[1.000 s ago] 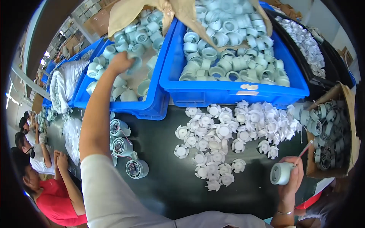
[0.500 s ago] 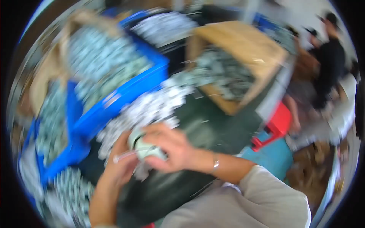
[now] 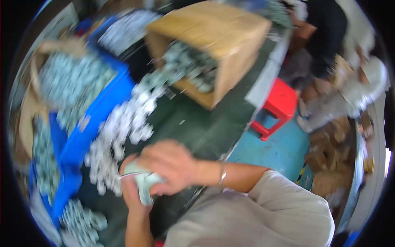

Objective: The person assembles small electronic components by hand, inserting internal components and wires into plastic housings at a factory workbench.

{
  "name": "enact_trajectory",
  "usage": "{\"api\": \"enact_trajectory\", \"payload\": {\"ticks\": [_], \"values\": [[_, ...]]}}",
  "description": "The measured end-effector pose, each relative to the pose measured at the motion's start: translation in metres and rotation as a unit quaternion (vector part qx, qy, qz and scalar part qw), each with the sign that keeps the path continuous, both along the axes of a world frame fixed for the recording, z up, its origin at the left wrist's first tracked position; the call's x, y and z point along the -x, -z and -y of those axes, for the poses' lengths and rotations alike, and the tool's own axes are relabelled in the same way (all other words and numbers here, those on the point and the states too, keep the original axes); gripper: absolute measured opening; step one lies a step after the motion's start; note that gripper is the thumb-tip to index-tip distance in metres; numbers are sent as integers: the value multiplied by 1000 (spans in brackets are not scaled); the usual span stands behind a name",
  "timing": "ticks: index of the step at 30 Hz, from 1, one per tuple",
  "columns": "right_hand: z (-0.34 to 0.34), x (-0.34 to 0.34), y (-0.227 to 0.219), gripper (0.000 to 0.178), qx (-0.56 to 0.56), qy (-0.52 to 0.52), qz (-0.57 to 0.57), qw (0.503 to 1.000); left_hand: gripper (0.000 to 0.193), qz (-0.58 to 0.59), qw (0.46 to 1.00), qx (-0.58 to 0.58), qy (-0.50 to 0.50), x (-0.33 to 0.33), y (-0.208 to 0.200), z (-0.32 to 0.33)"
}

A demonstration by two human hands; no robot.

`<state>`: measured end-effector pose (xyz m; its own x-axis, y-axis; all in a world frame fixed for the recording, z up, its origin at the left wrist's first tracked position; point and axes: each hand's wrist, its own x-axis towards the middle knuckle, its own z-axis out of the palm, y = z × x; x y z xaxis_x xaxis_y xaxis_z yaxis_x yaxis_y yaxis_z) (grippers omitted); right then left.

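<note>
A pale green, smooth, rounded plastic part [image 3: 144,179] with a dark seam line is held between both hands, low over the dark green table. My left hand [image 3: 131,190] wraps it from the left side. The fingers of my right hand [image 3: 170,164], blurred by motion, close over its top and right side. A thin pale strip or cord shows along its left edge; I cannot make out what it is. Just beyond my hands lies a heap of small white parts [image 3: 119,127], which reaches back toward a cardboard box.
Pale green parts spill from the tipped cardboard box [image 3: 242,37]. Blue crates [image 3: 96,108] filled with pale green parts stand on the left. A red stool [image 3: 282,101] is beside the table [image 3: 193,127] at right. People in dark [image 3: 327,33] and light clothing are farther off.
The view has swung right, so the surroundings sit farther left. The green part is turned differently in my hands. The whitish scrap hanging below it no longer shows.
</note>
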<state>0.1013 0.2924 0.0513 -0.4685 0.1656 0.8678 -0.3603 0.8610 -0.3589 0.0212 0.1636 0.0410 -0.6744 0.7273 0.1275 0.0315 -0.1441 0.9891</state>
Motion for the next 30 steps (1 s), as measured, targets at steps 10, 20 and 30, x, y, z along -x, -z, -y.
{"api": "enact_trajectory", "payload": {"ticks": [10,20,30], "values": [[-4,3,21,47,26,-226,19,974,45,453,880,37,134,-12,-11,3],[-4,-2,18,42,-75,-249,68,963,32,484,865,61,114,-27,-9,6],[-4,-6,29,43,-137,-329,116,927,46,505,828,94,225,-19,15,18]]}}
